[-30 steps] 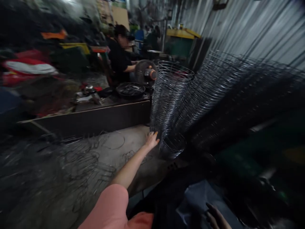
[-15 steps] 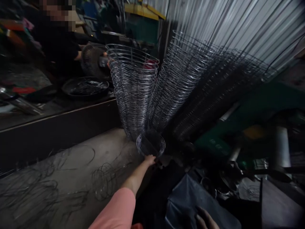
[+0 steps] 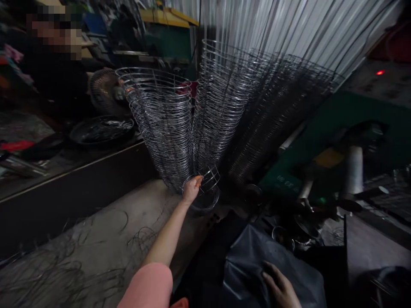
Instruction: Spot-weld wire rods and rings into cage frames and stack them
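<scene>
My left hand (image 3: 191, 191) reaches far forward and is closed, with something orange at its fingertips. From the fingers a small bright wire frame (image 3: 212, 176) with crossing wires sticks out to the right. Just below the hand is a round holder of wire rings (image 3: 205, 207), partly covered by it. Behind stand tall nested stacks of wire frames, a left stack (image 3: 167, 128) and a middle stack (image 3: 221, 102). My right hand (image 3: 280, 284) lies with fingers extended on a dark apron (image 3: 250, 256) over my lap, holding nothing.
Loose wire rings (image 3: 64, 273) litter the floor at the left, beside a long dark board (image 3: 80, 171). A green machine (image 3: 289, 171) stands at the right. Further back are a fan (image 3: 104, 92), a round basin (image 3: 102, 130) of metal pieces and another person (image 3: 51, 81).
My left hand has moved from the near rim of the round holder up to its far left side, and a wire frame now shows in it. The view has shifted right.
</scene>
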The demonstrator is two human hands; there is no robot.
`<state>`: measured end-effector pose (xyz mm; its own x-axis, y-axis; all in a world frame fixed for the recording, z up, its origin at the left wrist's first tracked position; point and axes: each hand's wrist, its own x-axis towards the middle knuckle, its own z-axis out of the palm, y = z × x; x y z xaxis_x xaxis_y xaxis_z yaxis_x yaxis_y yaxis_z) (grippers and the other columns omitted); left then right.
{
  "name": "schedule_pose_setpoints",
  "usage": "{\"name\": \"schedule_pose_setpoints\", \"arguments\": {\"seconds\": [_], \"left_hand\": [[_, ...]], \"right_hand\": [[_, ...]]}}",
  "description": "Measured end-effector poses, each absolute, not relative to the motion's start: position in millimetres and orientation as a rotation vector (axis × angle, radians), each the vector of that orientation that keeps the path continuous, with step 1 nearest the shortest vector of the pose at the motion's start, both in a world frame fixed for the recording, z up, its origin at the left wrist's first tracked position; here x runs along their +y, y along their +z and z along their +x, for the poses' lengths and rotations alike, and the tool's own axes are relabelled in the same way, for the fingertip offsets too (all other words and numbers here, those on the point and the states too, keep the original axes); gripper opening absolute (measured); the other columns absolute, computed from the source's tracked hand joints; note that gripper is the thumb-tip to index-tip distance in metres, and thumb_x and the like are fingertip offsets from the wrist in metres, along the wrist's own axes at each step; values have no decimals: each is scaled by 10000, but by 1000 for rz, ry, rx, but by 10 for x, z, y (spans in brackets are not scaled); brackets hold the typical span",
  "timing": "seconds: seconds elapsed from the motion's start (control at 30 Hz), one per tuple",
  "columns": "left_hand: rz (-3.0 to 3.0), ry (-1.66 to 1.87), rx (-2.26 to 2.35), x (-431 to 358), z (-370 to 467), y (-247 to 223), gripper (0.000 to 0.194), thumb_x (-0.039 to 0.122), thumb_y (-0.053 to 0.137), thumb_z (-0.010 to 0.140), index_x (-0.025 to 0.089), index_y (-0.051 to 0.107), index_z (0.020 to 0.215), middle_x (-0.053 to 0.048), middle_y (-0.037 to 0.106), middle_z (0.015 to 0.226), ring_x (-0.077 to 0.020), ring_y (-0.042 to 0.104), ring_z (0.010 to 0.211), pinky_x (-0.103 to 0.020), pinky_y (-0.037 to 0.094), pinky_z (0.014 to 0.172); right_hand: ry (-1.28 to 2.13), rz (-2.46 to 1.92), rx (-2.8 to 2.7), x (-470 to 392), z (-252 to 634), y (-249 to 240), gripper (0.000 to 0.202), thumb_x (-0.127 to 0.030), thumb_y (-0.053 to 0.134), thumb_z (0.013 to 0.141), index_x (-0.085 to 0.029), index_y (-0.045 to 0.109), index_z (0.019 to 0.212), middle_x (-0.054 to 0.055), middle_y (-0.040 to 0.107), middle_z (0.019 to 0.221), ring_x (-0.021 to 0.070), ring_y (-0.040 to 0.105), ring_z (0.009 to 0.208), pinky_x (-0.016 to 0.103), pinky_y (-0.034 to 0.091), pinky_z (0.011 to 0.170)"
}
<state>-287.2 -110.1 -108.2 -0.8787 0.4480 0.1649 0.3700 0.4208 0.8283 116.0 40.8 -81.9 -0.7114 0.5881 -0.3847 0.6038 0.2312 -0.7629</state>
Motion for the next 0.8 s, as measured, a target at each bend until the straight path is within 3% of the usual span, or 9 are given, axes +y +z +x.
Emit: {"name": "schedule_pose_setpoints", "arguments": {"seconds": [0.07,0.2,0.3,0.37,0.43,0.5,0.6,0.67,0.8], "left_hand": [[795,1648,2452,-1162,-2822,-694,337,377,393,877,187,611,1050,-22,582,693,-130,508,633,-248,380,631],[802,2192,1521,-1160,-2480,-72,259,395,620,739,184,661,883,20,523,541,-96,448,502,-233,366,523],[657,2217,989,-1017,-2155,70,201,340,684,688,187,668,816,57,418,440,-61,355,402,-201,326,429],[558,2145,807,-877,-1940,19,173,297,706,669,184,668,795,70,379,432,-37,306,371,-168,283,382],[476,2047,740,-723,-1735,-87,164,277,710,665,177,661,785,60,429,482,-19,296,366,-147,250,354],[408,1964,747,-567,-1560,-194,166,268,706,666,171,652,789,39,509,578,-7,315,377,-142,267,352],[354,1873,847,-356,-1407,-295,259,263,703,657,174,642,893,0,589,755,-36,474,498,-190,428,484],[350,1843,988,-256,-1373,-315,364,285,695,658,187,616,1000,-31,604,885,-97,569,682,-256,484,632],[405,1940,1478,-206,-1228,-246,414,362,634,720,220,566,1103,-35,585,980,-136,560,901,-295,440,819]], "right_hand": [[-1552,1310,2503,490,1174,-794,543,-559,581,637,-173,663,1010,114,661,1072,289,584,1046,372,454,930],[-1719,1573,2601,754,1112,-536,636,-570,579,672,-186,554,1178,114,571,1224,281,497,1160,415,382,993],[-1931,1737,2648,966,1075,-206,689,-556,549,732,-195,412,1303,119,495,1303,254,440,1214,403,344,1014],[-2012,1722,2728,1057,1105,-12,639,-539,537,760,-212,419,1295,106,474,1322,232,408,1238,383,309,1034],[-2092,1556,2761,1073,1185,101,540,-518,556,763,-229,505,1216,84,506,1290,217,427,1216,365,299,1036],[-2309,1309,2615,1008,1293,124,472,-521,589,737,-228,583,1107,76,593,1161,211,536,1078,359,385,959],[-2668,1048,2148,827,1445,73,392,-508,634,702,-198,634,941,40,660,788,153,608,651,291,494,620],[-2791,1092,1966,709,1499,56,314,-462,646,712,-182,636,854,-6,601,610,99,530,475,220,420,461],[-2799,1398,2004,545,1446,115,295,-442,632,730,-168,635,839,-16,589,585,75,508,448,176,326,404]]}}
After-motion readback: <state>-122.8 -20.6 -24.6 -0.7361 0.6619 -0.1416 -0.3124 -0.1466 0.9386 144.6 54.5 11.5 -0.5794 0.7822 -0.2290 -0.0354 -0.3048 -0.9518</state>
